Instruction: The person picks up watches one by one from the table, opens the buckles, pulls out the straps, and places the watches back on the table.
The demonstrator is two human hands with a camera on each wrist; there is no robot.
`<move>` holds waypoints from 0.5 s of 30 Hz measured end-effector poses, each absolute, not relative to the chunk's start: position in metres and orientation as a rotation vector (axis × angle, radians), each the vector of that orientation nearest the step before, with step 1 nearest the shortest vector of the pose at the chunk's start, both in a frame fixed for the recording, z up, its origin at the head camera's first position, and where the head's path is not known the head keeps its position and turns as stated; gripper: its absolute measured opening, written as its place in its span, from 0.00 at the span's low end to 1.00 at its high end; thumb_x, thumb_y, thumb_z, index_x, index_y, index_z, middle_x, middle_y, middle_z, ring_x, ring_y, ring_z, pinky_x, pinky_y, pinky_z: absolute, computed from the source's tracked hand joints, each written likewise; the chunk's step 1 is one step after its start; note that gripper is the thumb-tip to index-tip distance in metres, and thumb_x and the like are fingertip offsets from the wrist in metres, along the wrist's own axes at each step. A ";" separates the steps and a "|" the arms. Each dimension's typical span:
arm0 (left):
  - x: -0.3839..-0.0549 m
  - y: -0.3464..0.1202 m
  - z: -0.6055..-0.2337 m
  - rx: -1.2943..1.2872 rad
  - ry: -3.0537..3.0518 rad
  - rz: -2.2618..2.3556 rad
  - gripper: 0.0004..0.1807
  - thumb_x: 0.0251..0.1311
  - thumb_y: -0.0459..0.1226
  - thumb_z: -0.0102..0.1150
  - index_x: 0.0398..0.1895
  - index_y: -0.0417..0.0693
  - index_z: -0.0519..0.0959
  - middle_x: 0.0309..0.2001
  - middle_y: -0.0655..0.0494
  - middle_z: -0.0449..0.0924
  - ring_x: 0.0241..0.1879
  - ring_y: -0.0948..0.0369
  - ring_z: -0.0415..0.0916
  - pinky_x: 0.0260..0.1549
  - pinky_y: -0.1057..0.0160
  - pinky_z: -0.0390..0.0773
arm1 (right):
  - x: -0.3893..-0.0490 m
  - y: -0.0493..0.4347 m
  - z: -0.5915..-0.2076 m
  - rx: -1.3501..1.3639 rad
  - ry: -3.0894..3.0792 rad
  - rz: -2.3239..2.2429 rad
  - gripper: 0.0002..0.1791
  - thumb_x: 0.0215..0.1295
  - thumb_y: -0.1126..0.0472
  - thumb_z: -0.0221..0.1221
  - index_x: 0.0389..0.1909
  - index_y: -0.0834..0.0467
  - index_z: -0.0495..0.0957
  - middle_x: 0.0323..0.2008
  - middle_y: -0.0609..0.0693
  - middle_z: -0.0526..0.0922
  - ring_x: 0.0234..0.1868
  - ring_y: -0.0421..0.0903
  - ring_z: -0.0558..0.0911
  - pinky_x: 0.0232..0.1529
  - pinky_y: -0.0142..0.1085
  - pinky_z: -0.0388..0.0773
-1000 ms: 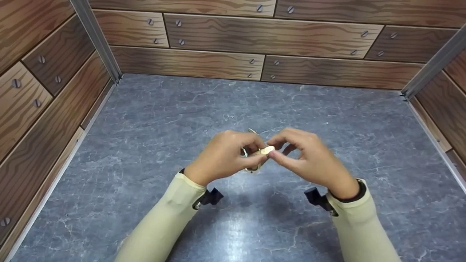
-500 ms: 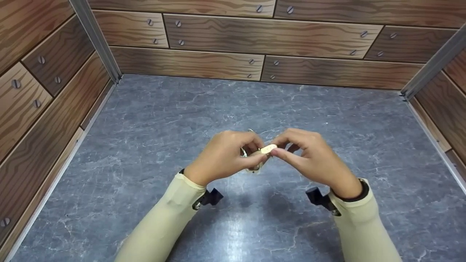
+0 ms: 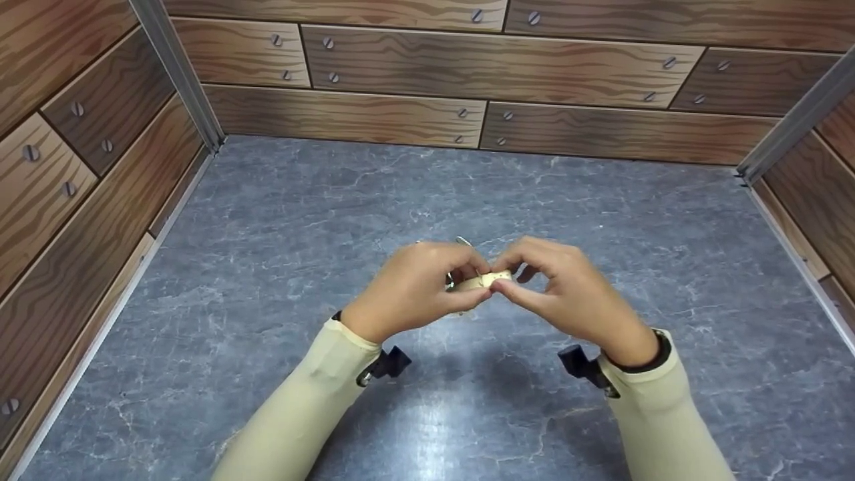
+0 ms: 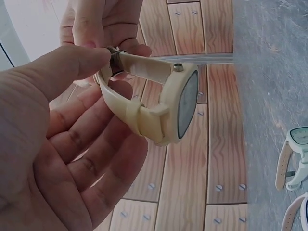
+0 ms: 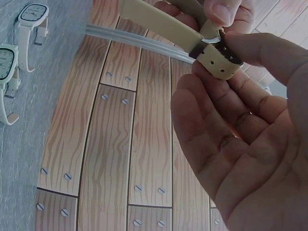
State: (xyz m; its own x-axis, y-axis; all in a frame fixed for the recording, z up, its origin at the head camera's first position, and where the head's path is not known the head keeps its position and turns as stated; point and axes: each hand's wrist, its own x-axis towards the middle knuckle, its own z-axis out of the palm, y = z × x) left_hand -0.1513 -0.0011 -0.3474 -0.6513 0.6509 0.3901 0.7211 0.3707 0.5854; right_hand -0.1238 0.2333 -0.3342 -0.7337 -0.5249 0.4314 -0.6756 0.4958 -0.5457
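Observation:
A cream wristwatch (image 4: 185, 103) is held up between both hands, its strap looped round and its case facing away from the left palm. The left hand (image 3: 417, 280) pinches the strap by the metal buckle (image 5: 211, 40) between thumb and fingers. From the other side, the right hand (image 3: 568, 287) grips the strap's punched end (image 5: 219, 65) with its thumb and fingertips. That end passes at the buckle, with several small holes showing. In the head view the hands cover most of the watch, and only a short pale piece of strap (image 3: 495, 277) shows between the fingertips.
On the grey marbled tabletop (image 3: 334, 200) lie a pale green watch (image 5: 6, 62) and a white watch (image 5: 33, 13), both largely behind the hands in the head view. Wood-patterned panels (image 3: 427, 60) wall the back and sides. Small black cameras (image 3: 394, 361) sit at the wrists.
The right hand has shifted slightly left, bringing the fingertips of both hands closer. The pale strap end between them has turned and now lies more level.

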 end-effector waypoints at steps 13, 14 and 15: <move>-0.150 0.000 -0.345 -1.241 -2.519 -1.152 0.06 0.70 0.44 0.64 0.41 0.54 0.85 0.29 0.69 0.83 0.29 0.75 0.77 0.32 0.68 0.79 | -0.123 0.235 -0.332 1.042 -2.507 1.081 0.06 0.69 0.62 0.67 0.44 0.50 0.85 0.41 0.38 0.85 0.39 0.38 0.83 0.40 0.34 0.83; -0.150 0.000 -0.345 -1.242 -2.517 -1.149 0.06 0.70 0.44 0.64 0.41 0.54 0.85 0.30 0.69 0.83 0.29 0.75 0.78 0.32 0.68 0.79 | -0.123 0.234 -0.332 1.043 -2.515 1.085 0.07 0.70 0.61 0.67 0.45 0.50 0.85 0.41 0.38 0.85 0.39 0.37 0.83 0.40 0.34 0.83; -0.150 0.000 -0.345 -1.244 -2.515 -1.145 0.06 0.71 0.44 0.64 0.41 0.54 0.85 0.30 0.69 0.84 0.29 0.75 0.78 0.33 0.68 0.79 | -0.123 0.234 -0.332 1.046 -2.520 1.089 0.07 0.70 0.61 0.67 0.46 0.50 0.85 0.42 0.39 0.85 0.39 0.37 0.83 0.40 0.34 0.83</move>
